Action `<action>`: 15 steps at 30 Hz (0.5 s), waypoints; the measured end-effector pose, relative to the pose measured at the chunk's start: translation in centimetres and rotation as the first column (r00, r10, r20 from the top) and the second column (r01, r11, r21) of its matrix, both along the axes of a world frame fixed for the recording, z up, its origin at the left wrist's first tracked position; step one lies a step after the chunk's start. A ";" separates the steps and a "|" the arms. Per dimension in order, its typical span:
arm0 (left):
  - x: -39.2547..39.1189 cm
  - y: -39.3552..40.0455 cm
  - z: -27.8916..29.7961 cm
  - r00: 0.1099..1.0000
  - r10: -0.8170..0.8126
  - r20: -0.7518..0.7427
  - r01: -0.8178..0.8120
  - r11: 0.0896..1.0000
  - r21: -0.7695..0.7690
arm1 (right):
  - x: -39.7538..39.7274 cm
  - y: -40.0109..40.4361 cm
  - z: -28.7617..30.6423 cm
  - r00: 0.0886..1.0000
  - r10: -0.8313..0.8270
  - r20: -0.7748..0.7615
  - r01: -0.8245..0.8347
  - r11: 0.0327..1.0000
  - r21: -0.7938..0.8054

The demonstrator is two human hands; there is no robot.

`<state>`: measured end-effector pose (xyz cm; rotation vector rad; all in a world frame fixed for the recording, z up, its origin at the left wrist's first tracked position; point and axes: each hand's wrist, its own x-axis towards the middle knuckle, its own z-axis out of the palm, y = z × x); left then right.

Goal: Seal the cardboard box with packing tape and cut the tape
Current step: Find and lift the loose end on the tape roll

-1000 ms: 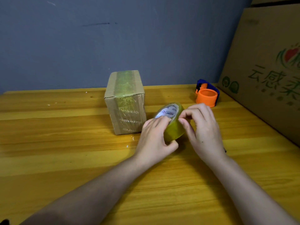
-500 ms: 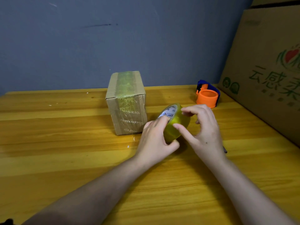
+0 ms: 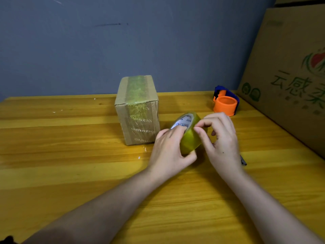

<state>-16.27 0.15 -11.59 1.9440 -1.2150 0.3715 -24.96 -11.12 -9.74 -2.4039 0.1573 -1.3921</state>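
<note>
A small cardboard box [image 3: 138, 110] stands on the wooden table [image 3: 70, 155], with yellowish tape running over its top and down its front. Just right of it, my left hand [image 3: 168, 154] grips a roll of yellowish packing tape [image 3: 190, 136], held on edge with its white core label facing up-left. My right hand [image 3: 220, 140] rests against the roll's outer face, thumb and forefinger pinched on the tape surface. An orange and blue tape cutter [image 3: 226, 101] sits at the back right of the table. A dark object's tip [image 3: 243, 160] shows behind my right wrist.
A large printed cardboard carton [image 3: 290, 81] leans along the table's right side. A grey-blue wall [image 3: 140, 41] closes the back. Small white specks [image 3: 142, 152] lie on the table near the box.
My right hand's fingers lifted off the roll, then came back down and pinched at its surface. The left hand kept its grip and the roll barely shifted.
</note>
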 end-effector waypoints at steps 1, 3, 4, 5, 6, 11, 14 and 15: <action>-0.1 0.0 0.0 1.000 -0.001 -0.018 0.001 1.000 -0.020 | 0.0 0.0 0.0 1.000 -0.020 0.004 0.020 0.999 -0.043; -0.1 0.0 0.2 0.998 -0.001 -0.067 -0.002 0.998 -0.058 | 0.0 0.0 0.1 0.999 -0.049 0.016 0.050 0.986 -0.157; -0.1 0.1 0.3 0.996 -0.003 -0.088 -0.003 0.998 -0.068 | 0.0 0.0 0.1 0.998 -0.057 0.023 0.061 0.975 -0.215; -0.1 0.2 0.4 0.994 -0.006 -0.105 -0.002 0.997 -0.075 | 0.1 0.1 0.2 0.998 -0.062 0.030 0.068 0.963 -0.262; -0.1 0.2 0.4 0.993 -0.009 -0.115 0.000 0.997 -0.080 | 0.2 0.2 0.2 0.997 -0.064 0.035 0.071 0.952 -0.296; -0.3 0.4 0.7 0.989 -0.025 -0.149 0.018 0.999 -0.048 | -0.1 0.5 0.4 0.999 -0.033 0.027 0.040 0.939 -0.341; -0.2 0.4 0.9 0.992 0.006 -0.126 -0.008 1.000 -0.016 | -0.4 0.7 0.5 1.000 -0.023 -0.006 0.019 0.940 -0.339; -0.2 0.4 0.9 0.995 0.017 -0.098 -0.018 1.000 -0.008 | -0.5 0.8 0.5 1.000 -0.027 -0.015 0.020 0.940 -0.339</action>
